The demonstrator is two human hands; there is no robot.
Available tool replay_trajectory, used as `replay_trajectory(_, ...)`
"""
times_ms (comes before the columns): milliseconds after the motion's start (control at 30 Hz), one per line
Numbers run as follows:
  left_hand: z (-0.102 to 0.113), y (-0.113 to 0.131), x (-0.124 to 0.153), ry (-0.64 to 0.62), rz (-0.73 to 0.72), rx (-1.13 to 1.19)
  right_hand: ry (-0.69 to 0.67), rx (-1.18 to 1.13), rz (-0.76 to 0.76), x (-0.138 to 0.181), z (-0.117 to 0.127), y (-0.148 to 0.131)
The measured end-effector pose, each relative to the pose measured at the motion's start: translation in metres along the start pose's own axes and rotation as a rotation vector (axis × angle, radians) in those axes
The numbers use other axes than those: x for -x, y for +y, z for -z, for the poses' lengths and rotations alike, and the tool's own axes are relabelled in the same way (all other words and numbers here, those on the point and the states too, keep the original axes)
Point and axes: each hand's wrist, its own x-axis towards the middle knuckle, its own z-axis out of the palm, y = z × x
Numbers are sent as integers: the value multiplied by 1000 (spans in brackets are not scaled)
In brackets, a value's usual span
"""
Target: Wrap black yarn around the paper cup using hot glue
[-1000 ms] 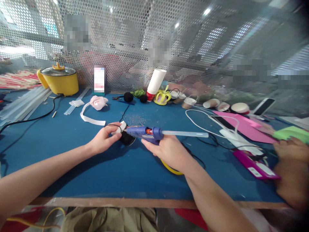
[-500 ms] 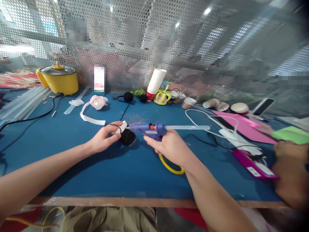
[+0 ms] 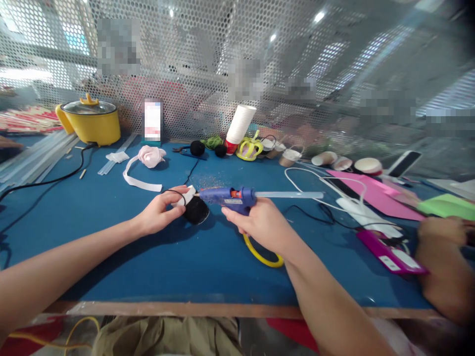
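Note:
My left hand [image 3: 163,211] is closed on a small paper cup, its white part [image 3: 188,194] showing beside the fingers and its other end wrapped in black yarn [image 3: 196,211]. A strand of the yarn loops over the fingers. My right hand [image 3: 265,220] grips a blue hot glue gun [image 3: 224,196], with a long clear glue stick [image 3: 289,195] poking out of its back. The gun's nozzle points left and meets the cup close to my left fingertips; whether glue is flowing I cannot tell. Below my right wrist lies a yellow loop [image 3: 261,253], partly hidden, like a scissors handle.
A pink fabric rose with ribbon [image 3: 151,156], a yellow electric pot [image 3: 91,123], a phone [image 3: 152,121] and stacked paper cups [image 3: 241,124] stand farther back. Rightward lie a white cable, pink sheets [image 3: 374,193] and a purple package [image 3: 391,253], beside another person's arm [image 3: 443,262].
My hands, the glue gun and the cup stay almost still. The other person's arm at the right has shifted slightly, and part of someone's hand now shows at the left edge.

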Motion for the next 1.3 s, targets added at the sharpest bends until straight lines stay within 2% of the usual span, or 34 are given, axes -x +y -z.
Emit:
replay_trajectory(233,0,0,0,-6,1,-11,-60,-33,-34,2,1,-2)
replay_trajectory(600,0,0,0,-3,-8,4,-14,-10,-81,-4,0,5)
replay_trajectory(867,0,1,0,-1,3,-4,-51,-44,-51,-1,0,0)
replay_trajectory(1033,0,3,0,-2,-3,-18,6,27,3,0,0,0)
replay_trajectory(1300,-1,3,-1,3,-16,-58,11,178,137,7,-6,-2)
